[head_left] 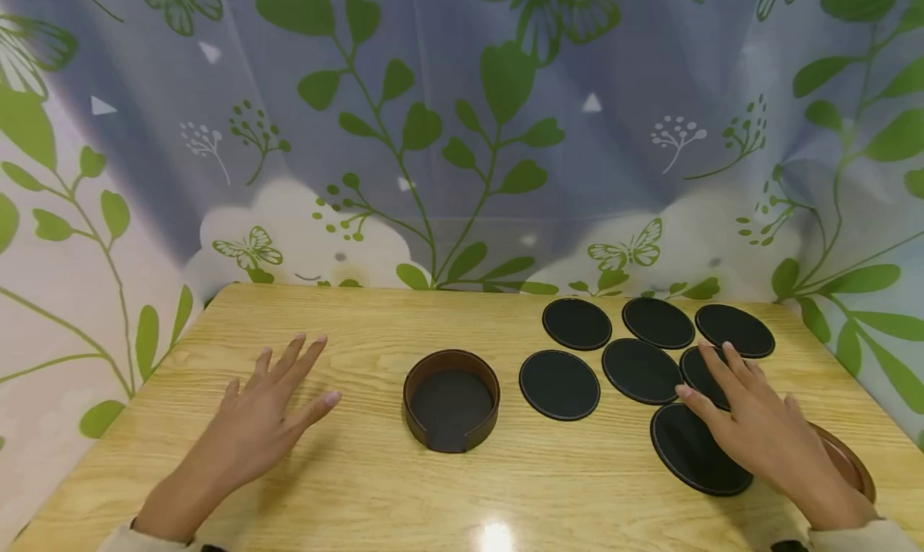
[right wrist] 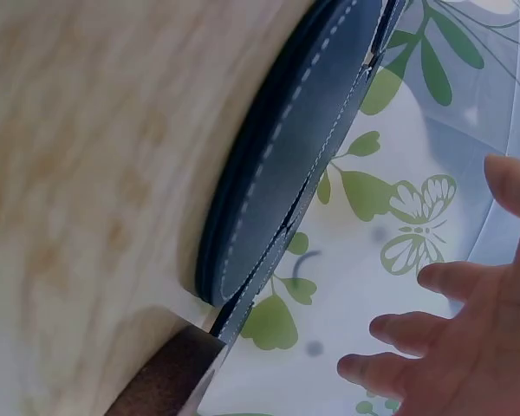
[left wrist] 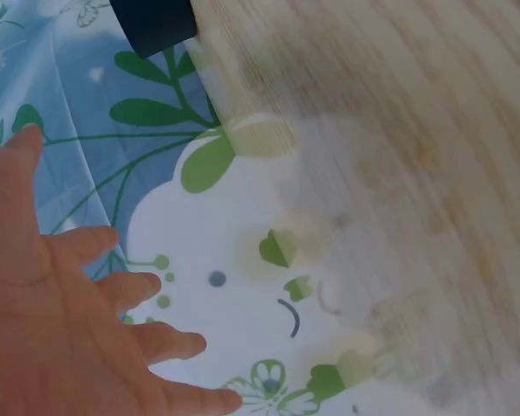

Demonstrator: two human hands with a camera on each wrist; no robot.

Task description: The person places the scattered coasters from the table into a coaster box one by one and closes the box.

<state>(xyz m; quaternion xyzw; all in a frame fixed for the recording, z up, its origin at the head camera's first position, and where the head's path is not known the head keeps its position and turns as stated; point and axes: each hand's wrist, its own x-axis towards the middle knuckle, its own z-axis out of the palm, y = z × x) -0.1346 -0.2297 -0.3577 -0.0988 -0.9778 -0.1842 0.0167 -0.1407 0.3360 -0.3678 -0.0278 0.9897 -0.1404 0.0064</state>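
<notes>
Spread fingers and an empty palm mark my left hand (head_left: 263, 424), held over the table left of a round brown coaster holder (head_left: 451, 411) with a notch in its front wall. My right hand (head_left: 761, 436), likewise spread and holding nothing, hovers above several round black coasters. Beneath its thumb lies the nearest coaster (head_left: 696, 452), whose thick stitched edge (right wrist: 269, 156) shows in the right wrist view. Another coaster (head_left: 700, 371) is partly covered by the fingertips. A brown round piece (head_left: 852, 464) is mostly hidden behind this hand.
More black coasters lie flat on the wooden table (head_left: 346, 488): a back row with a middle one (head_left: 657, 323), and a front-left one (head_left: 559, 385) beside the holder. A patterned curtain (head_left: 455, 239) hangs along the table's back edge and both sides.
</notes>
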